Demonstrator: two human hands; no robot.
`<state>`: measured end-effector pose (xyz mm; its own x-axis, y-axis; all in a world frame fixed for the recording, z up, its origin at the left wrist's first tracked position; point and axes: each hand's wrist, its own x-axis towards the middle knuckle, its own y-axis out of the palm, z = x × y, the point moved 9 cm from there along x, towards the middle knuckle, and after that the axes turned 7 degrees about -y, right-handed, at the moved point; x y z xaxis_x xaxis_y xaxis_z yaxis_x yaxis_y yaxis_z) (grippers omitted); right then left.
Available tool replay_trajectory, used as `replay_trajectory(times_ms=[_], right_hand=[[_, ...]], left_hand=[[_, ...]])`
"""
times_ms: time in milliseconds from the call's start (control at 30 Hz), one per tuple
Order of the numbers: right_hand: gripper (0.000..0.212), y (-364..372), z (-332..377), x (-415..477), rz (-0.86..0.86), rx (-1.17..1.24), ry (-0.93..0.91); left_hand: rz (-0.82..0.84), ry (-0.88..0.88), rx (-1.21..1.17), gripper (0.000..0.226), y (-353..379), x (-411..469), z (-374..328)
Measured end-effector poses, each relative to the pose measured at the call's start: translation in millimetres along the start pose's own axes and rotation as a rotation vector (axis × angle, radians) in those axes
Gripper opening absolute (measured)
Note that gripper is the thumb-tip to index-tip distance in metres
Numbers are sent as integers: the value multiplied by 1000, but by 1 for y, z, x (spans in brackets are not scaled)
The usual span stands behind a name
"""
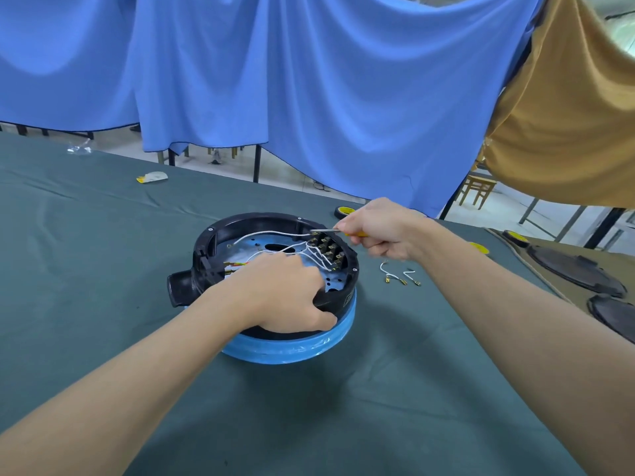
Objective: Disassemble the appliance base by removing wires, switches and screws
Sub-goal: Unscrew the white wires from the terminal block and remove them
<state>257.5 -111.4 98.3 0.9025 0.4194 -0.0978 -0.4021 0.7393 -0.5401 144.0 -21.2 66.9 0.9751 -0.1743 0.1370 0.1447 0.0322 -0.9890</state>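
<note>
While my left hand (pixel 288 293) grips the near rim of one black appliance base (pixel 220 231) on the green cloth (pixel 103 269), right hand (pixel 381 228) curled round one yellow-handled screwdriver (pixel 324 230), tip at the switch block (pixel 326 251), two loose white wires (pixel 388 272) just beside the base, rim marking unreadable.

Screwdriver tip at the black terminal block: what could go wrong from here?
A slip of the yellow-handled screwdriver, gripped by the right hand, could snag the looped white wires around its tip.
The left hand grips the round black plastic base near the black terminal block; a skidding tip could jab it.
Short white wire pieces lie loose on the green cloth; the right forearm could sweep them away.
</note>
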Motion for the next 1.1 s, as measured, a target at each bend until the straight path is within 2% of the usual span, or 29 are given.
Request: replay_trajectory(times_ms=[133, 267, 400, 567, 633, 800, 867, 933, 1100], right_hand=[[15, -8, 21, -6, -62, -344, -193], [15, -10, 27, -9, -49, -434, -226], [18, -4, 42, -14, -38, -645, -314], [21, 6, 55, -14, -20, -794, -384], [19, 2, 50, -9, 8, -705, -336], [12, -7, -6, -2, 63, 95, 98], [8, -2, -17, -2, 90, 230, 171], [11, -3, -16, 0, 95, 135, 120], [14, -9, 15, -1, 35, -320, -203]], left_hand=[[-15, 6, -4, 48, -1, 0, 0], [-9, 10, -20, 45, -1, 0, 1], [-6, 10, -39, 45, 0, 0, -1], [-13, 2, -37, 45, -2, 0, 1], [-10, 0, -45, 45, -2, -1, 1], [-24, 6, -33, 45, -4, -3, -1], [-19, 6, -35, 45, -4, -2, -2], [-20, 6, -43, 44, -4, -2, -2], [-25, 4, -39, 45, -4, -2, -1]])
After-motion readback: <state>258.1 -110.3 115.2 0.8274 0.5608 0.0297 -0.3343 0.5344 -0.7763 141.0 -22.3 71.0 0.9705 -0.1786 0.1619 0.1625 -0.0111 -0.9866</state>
